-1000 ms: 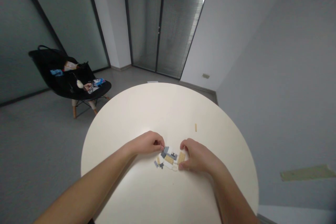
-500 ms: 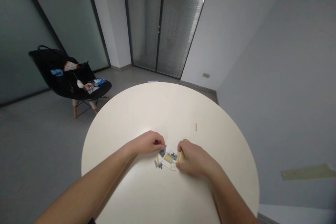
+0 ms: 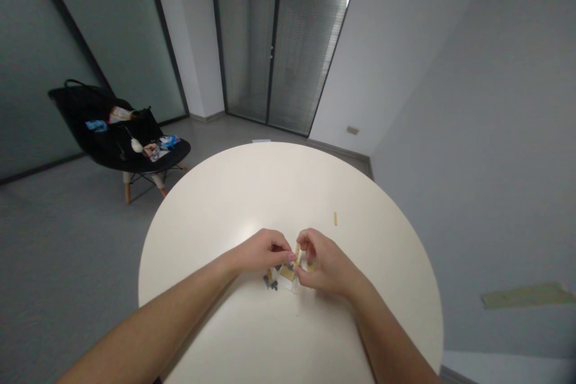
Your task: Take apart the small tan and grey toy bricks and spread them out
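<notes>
Small building bricks in white, grey and tan lie in a loose cluster on the white round table (image 3: 252, 330). A tan brick (image 3: 287, 273) lies among them, and dark grey bricks (image 3: 271, 284) sit at the cluster's left edge. Above the cluster my right hand (image 3: 326, 264) grips a narrow tan building plate (image 3: 297, 251), held on edge between thumb and fingers. My left hand (image 3: 267, 250) is closed in a pinch, its fingertips touching or almost touching that plate. Whether a small piece is in the left pinch is hidden.
A thin tan strip (image 3: 335, 219) lies apart on the table, farther back to the right. Beyond the table's left edge stands a black chair (image 3: 103, 150) with a bag and small items on it. A wall (image 3: 486, 192) is close on the right.
My left hand has shifted right, from the cluster's upper left to the plate. My right hand has lifted the tan plate slightly and moved it left, so the hands now meet.
</notes>
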The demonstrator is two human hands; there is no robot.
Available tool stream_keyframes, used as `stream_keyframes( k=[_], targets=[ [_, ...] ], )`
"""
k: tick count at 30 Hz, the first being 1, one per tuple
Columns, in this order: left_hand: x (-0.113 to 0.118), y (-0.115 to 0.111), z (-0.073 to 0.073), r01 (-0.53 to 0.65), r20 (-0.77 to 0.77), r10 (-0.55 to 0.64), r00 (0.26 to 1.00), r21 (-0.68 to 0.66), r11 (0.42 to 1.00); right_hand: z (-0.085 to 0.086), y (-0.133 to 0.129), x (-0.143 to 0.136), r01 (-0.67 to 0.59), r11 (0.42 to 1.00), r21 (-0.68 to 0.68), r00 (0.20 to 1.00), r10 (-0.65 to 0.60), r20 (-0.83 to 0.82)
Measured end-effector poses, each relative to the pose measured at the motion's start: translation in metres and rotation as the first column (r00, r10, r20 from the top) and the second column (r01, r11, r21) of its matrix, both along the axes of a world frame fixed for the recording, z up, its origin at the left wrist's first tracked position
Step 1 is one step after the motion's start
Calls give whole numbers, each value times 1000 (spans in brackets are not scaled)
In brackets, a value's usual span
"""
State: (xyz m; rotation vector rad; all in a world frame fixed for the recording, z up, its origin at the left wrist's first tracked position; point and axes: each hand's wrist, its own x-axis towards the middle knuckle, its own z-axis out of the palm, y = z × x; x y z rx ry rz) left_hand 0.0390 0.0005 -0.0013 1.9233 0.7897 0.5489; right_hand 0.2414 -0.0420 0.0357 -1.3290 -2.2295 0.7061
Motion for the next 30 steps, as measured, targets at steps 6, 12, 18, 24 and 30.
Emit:
stream_keyframes(
  k=[6, 12, 18, 24, 30],
  targets=[
    [3, 1, -9, 21, 54, -17, 998, -84, 996, -13, 2, -4, 22, 996, 81, 1000, -21, -10],
    [3, 0, 1, -15, -21, 17, 1000, 91, 996, -18, 9, 3, 20, 950, 312, 997, 5, -79],
    [4, -1, 9, 53, -91, -27, 995, 305, 951, -19, 14, -1, 75, 940, 332, 982, -13, -187],
    [5, 2, 5, 23, -68, 1, 998, 355, 935, -20, 15, -3, 102, 949, 297, 972, -31, -235],
    [5, 2, 1, -66, -27, 78, 997, 299, 952, -26, 16, -3, 127, 939, 319, 964, -41, -262]
  ],
)
